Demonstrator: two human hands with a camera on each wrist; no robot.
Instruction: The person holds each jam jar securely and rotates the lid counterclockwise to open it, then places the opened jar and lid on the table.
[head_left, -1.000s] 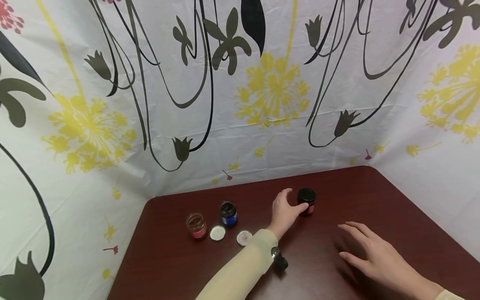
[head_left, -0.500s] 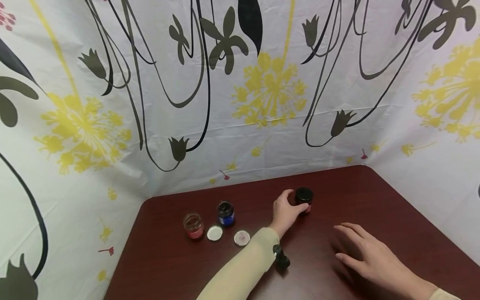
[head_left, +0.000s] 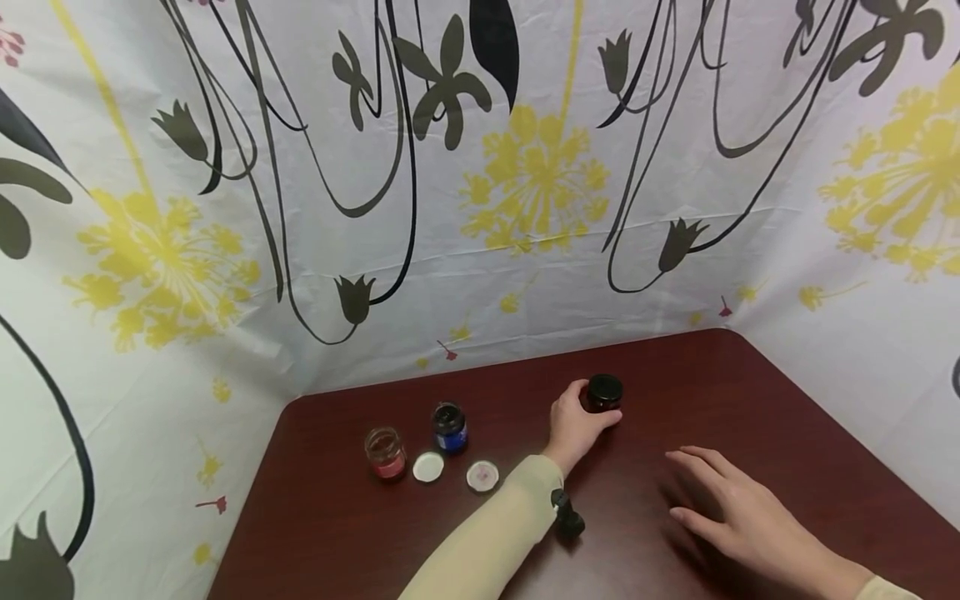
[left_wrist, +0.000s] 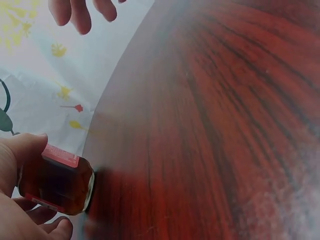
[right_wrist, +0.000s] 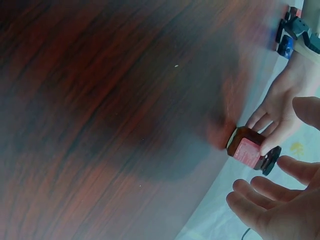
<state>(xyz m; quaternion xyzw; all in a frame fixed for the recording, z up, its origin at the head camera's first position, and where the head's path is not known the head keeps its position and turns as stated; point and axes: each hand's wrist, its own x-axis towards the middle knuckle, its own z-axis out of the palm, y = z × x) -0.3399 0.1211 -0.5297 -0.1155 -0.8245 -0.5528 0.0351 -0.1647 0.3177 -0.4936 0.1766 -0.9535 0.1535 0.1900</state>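
The kind of room cannot be told: a wood-grained worktop (head_left: 330, 533) is closed in at the back and both sides by flower-printed white sheeting (head_left: 465, 200).

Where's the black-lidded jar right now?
In the head view, the black-lidded jar is right of centre, near the far edge of the table, gripped by the left hand; the blue-labelled jar is off to its left.

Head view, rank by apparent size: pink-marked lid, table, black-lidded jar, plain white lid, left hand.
1. Table
2. Left hand
3. Black-lidded jar, partly hidden by the hand
4. Plain white lid and pink-marked lid: too alike to rank
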